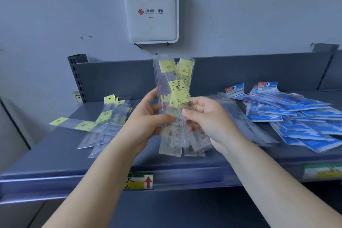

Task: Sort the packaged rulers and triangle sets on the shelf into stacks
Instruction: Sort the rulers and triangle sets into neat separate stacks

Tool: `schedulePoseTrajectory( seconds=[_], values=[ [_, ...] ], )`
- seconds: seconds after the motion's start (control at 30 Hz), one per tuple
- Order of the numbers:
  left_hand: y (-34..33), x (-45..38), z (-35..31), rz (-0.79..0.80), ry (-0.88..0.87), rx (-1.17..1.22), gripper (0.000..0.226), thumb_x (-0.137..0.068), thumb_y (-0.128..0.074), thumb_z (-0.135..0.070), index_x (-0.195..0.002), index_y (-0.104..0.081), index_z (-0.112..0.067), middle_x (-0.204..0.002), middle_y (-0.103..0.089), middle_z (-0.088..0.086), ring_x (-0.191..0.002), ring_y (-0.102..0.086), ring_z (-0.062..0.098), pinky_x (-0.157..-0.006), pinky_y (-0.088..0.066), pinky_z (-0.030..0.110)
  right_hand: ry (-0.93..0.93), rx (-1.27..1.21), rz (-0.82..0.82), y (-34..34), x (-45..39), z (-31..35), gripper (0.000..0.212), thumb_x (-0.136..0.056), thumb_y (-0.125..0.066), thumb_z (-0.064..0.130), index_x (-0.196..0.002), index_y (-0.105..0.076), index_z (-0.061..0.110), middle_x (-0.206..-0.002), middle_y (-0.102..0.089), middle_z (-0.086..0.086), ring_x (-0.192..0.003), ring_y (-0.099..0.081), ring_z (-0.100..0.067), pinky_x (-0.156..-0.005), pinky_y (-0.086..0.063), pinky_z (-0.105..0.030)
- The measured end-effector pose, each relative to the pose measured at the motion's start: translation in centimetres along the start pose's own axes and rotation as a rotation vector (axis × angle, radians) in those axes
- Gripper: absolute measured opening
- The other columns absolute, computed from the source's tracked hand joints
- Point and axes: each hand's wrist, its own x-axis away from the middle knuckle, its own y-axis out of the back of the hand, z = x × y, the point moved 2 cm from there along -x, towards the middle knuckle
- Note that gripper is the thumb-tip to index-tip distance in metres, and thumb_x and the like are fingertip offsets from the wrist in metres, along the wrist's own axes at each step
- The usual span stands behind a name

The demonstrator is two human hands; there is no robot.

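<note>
Both hands hold up a bundle of clear packaged rulers with yellow labels (177, 89) above the grey shelf (55, 150). My left hand (148, 122) grips the bundle's left side, thumb on its front. On the right side, my right hand (205, 118) pinches it with curled fingers. A loose pile of the same yellow-labelled rulers (103, 122) lies on the shelf at the left. To the right spreads a pile of blue-packaged sets (299, 118), with a few clear packs (240, 122) beside it.
A white wifi router (150, 12) hangs on the wall above the shelf. The shelf has a raised back panel (259, 72) and a slotted upright post (77, 77) at left. Price labels (138, 181) sit on the front edge.
</note>
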Motion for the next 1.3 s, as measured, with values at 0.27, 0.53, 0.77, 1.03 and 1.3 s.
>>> schedulePoseTrajectory(
  seconds=[0.27, 0.53, 0.77, 1.03, 1.3],
  values=[
    [1.9, 0.0, 0.4, -0.042, -0.025, 0.02, 0.068, -0.079, -0.065, 0.005, -0.136, -0.043, -0.026, -0.104, -0.071, 0.007, -0.083, -0.071, 0.021, -0.061, -0.058, 0.035, -0.024, -0.038, -0.054, -1.2, -0.7, -0.3, 0.021, -0.087, -0.06, 0.002, -0.092, -0.066, 0.021, -0.088, -0.073, 0.004, -0.073, -0.063, -0.011, -0.058, -0.048, -0.023],
    [2.5, -0.6, 0.6, -0.04, -0.025, 0.003, 0.07, -0.08, -0.06, 0.014, -0.135, -0.043, -0.027, -0.11, -0.068, 0.013, -0.092, -0.068, 0.029, -0.072, -0.058, 0.047, -0.055, -0.029, -0.116, -0.8, -1.3, -0.3, 0.018, -0.086, -0.061, 0.001, -0.089, -0.066, 0.018, -0.083, -0.073, 0.003, -0.071, -0.061, -0.013, -0.054, -0.048, -0.022],
    [4.5, -0.9, 1.0, -0.226, -0.074, -0.042, 0.07, -0.077, -0.064, 0.014, -0.131, -0.046, -0.028, -0.089, -0.07, 0.003, -0.083, -0.068, 0.024, -0.065, -0.056, 0.04, -0.028, 0.006, -0.227, 1.8, -1.6, 1.1, 0.019, -0.086, -0.061, 0.0, -0.088, -0.065, 0.019, -0.073, -0.071, 0.008, -0.061, -0.061, -0.006, -0.048, -0.048, -0.018],
    [6.1, -0.9, 1.2, -0.389, -0.105, 0.01, 0.071, -0.078, -0.066, 0.009, -0.135, -0.04, -0.025, -0.097, -0.067, 0.006, -0.085, -0.067, 0.023, -0.05, -0.05, 0.027, -0.021, 0.212, -0.262, 3.1, -1.9, 0.6, 0.02, -0.086, -0.062, 0.001, -0.091, -0.065, 0.02, -0.076, -0.07, 0.009, -0.063, -0.059, -0.008, -0.049, -0.045, -0.02],
    [6.6, -0.5, 0.9, -0.552, -0.148, 0.102, 0.061, -0.082, -0.064, 0.007, -0.13, -0.038, -0.021, -0.093, -0.062, 0.002, -0.081, -0.064, 0.022, -0.056, -0.053, 0.03, -0.073, 0.538, -0.236, 1.5, -2.8, -0.4, 0.032, -0.085, -0.066, 0.012, -0.116, -0.058, 0.013, -0.099, -0.07, -0.002, -0.085, -0.064, -0.015, -0.064, -0.045, -0.025]
  ],
)
